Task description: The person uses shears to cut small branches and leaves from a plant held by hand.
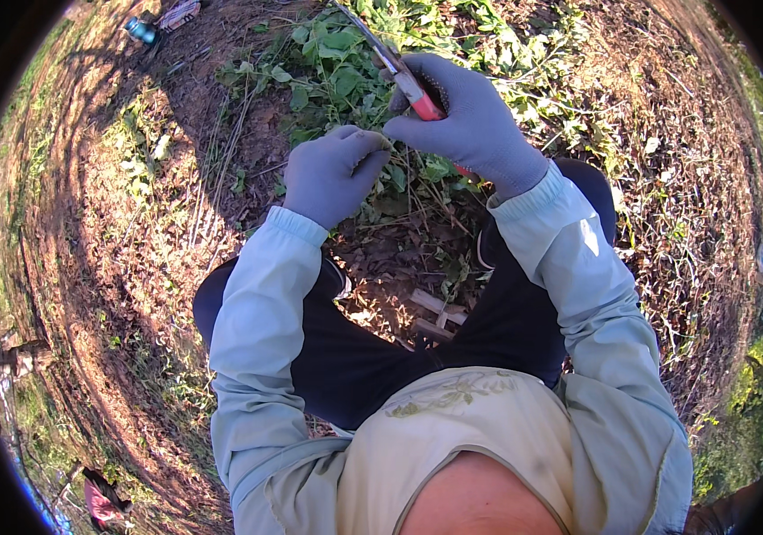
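Observation:
My right hand (471, 120), in a grey-blue glove, grips a long, narrow metal tool (409, 85) with red parts on its handle. Its metal end points up and to the left, past the frame's top edge. Another red part (465, 172) shows below the palm. My left hand (334, 174), gloved alike, has its fingers curled and its thumb close to the forefinger. Its fingertips are beside the right thumb; whether a thin stem is pinched there is hidden. Under and beyond both hands lies a heap of leafy green cuttings (338, 63) with thin stems.
Pieces of wood (436, 313) lie between my legs, near dry leaves. A pile of thin stems (227, 144) lies left of the greens. Far left stand a shiny teal container (142, 31) and a patterned cloth-like item (180, 13). A pink and dark thing (102, 498) sits at lower left.

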Demonstrator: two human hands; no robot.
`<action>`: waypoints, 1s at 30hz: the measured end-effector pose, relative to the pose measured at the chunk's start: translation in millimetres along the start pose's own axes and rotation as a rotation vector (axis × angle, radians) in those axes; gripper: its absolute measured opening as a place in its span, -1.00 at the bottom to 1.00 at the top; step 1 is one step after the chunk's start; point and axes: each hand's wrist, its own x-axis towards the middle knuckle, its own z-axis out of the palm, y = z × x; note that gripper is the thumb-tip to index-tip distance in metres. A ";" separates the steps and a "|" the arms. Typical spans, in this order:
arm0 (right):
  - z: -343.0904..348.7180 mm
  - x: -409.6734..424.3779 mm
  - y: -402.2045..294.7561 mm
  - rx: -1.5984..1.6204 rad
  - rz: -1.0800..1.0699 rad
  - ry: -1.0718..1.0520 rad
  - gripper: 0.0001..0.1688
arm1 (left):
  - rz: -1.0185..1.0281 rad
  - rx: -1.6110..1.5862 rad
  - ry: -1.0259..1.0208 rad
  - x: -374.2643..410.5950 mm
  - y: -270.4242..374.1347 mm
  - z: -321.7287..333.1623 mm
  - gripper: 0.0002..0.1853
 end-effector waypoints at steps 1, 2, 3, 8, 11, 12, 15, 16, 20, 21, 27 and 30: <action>5.2 0.6 1.6 -0.036 -0.042 0.013 -0.34 | 0.024 0.003 0.016 0.6 -0.8 1.4 -0.86; 10.0 0.8 2.9 -0.072 -0.084 0.027 -0.35 | 0.049 0.005 0.031 1.5 -2.9 4.5 -0.86; 14.1 2.0 0.6 -0.105 -0.129 0.036 -0.35 | 0.067 0.010 0.049 0.9 -5.5 5.3 -0.85; 16.0 1.8 -10.5 -0.231 -0.147 -0.047 -0.39 | 0.104 0.034 0.016 -0.7 -4.9 2.1 -0.85; 18.8 1.9 -6.4 -0.241 -0.158 -0.052 -0.42 | 0.129 0.036 -0.015 -2.1 -3.0 0.0 -0.84; 18.7 2.0 -6.1 -0.255 -0.159 -0.052 -0.43 | 0.142 0.035 -0.023 -2.0 -3.1 0.1 -0.84; 18.5 1.2 -8.2 -0.266 -0.126 -0.073 -0.46 | 0.189 0.007 -0.007 -2.5 0.4 0.2 -0.84; 18.8 0.6 -9.2 -0.263 -0.109 -0.083 -0.47 | 0.182 0.030 -0.035 -3.1 0.8 -0.8 -0.84; 18.9 0.4 -6.7 -0.383 -0.111 -0.002 -0.50 | 0.164 0.007 -0.033 -3.1 0.9 2.4 -0.87; 15.5 3.3 -2.3 -0.441 -0.082 0.047 -0.52 | 0.164 -0.027 -0.004 -2.1 0.5 3.9 -0.87; -11.0 7.2 7.2 -0.682 -0.027 0.149 -0.46 | 0.125 -0.062 0.029 -4.7 0.0 -2.0 -0.89; -12.6 6.5 6.5 -0.716 0.067 0.165 -0.44 | 0.075 -0.082 0.022 -3.7 0.7 -3.7 -0.90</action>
